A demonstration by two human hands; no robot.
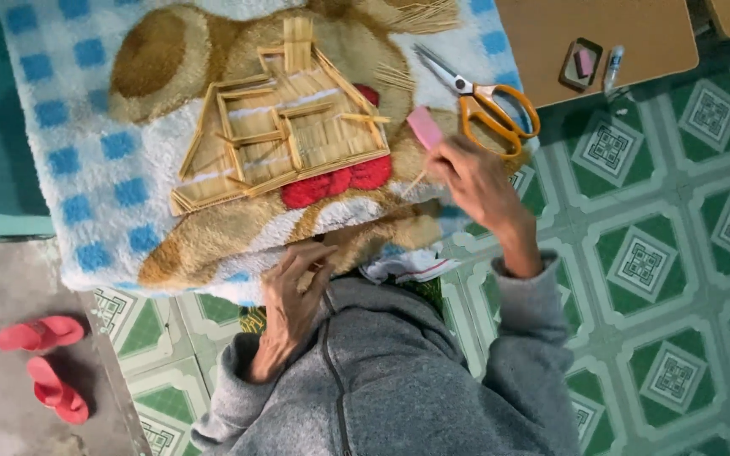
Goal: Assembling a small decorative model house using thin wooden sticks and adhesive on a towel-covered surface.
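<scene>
The right hand (475, 177) pinches a thin stick (416, 181) at centre frame, its long axis pointing left toward the stick house (285, 127) (just beside); the left hand (293, 295) curls closed below, farther away.

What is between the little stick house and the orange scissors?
A pink block lies between the stick house and the orange scissors, on the fuzzy blanket. The right hand is just below it. The head view shows this.

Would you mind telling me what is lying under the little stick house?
The stick house lies flat on a fluffy blanket with blue checks, over its brown bear picture and red bow. The bear's face under the sticks is mostly covered.
</scene>
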